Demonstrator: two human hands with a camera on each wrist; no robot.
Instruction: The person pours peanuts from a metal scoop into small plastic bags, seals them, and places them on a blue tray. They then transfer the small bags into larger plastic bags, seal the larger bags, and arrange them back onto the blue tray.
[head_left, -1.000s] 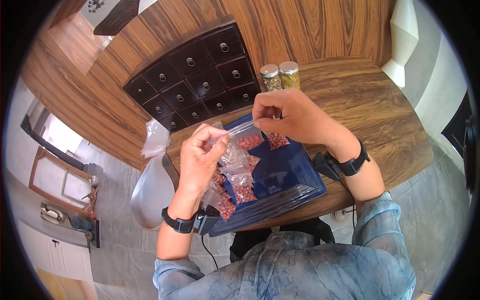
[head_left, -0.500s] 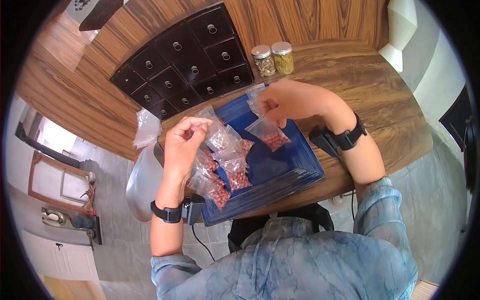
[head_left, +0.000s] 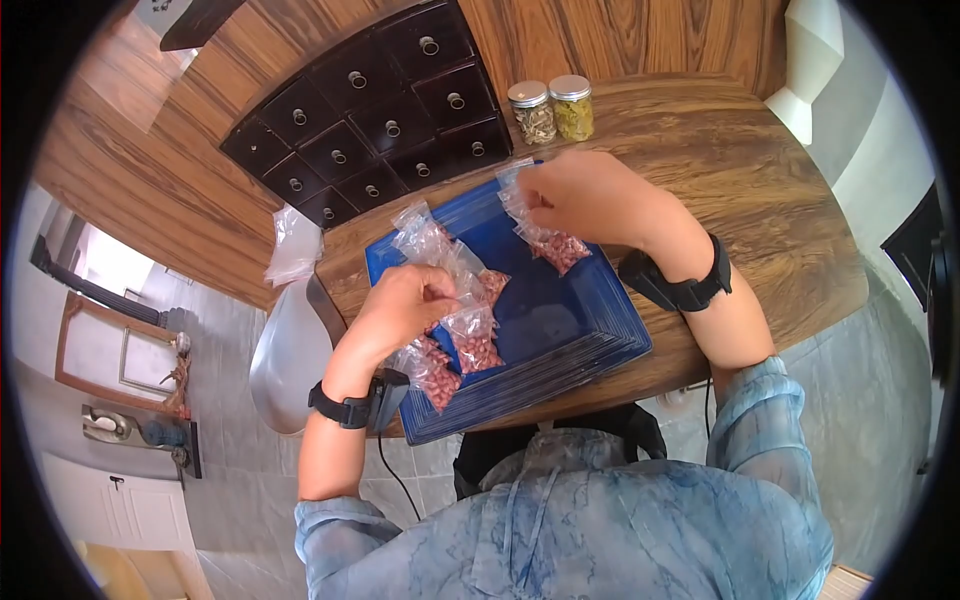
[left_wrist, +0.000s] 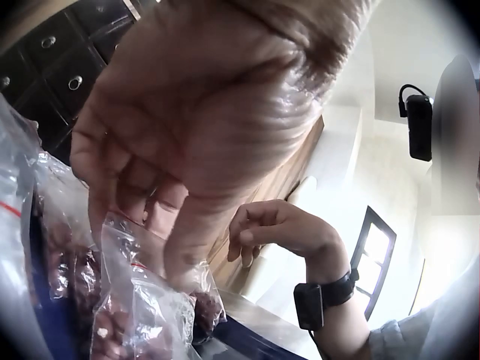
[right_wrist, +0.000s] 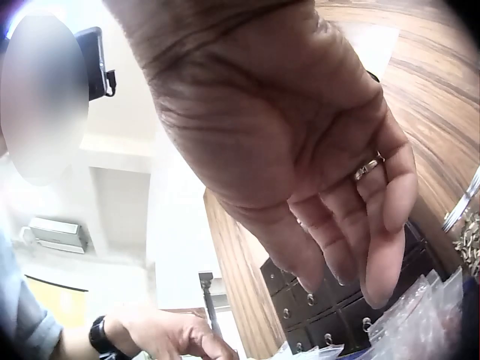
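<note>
Several clear zip bags of small reddish, peanut-like kernels lie in a blue tray (head_left: 550, 313). My left hand (head_left: 408, 302) is low over the left group, its fingertips at the top edge of one zip bag (head_left: 474, 338). In the left wrist view, thumb and forefinger stand apart on either side of that bag's red-lined top (left_wrist: 139, 266). My right hand (head_left: 590, 195) hovers above the tray's far right corner, fingers loosely bent with nothing between them in the right wrist view. Close below it are a kernel-filled bag (head_left: 562, 252) and other bag tops (right_wrist: 420, 319).
A dark cabinet of small drawers (head_left: 390, 129) stands behind the tray. Two lidded jars (head_left: 534, 120) are at the back of the wooden table (head_left: 730, 200). A stack of plastic bags (head_left: 293, 245) hangs at the left edge, above a grey chair (head_left: 290, 370).
Both hands held a bag of kernels up between them; the right hand lowered it to the tray's right side and let go. The left hand has come down to the left group of bags.
</note>
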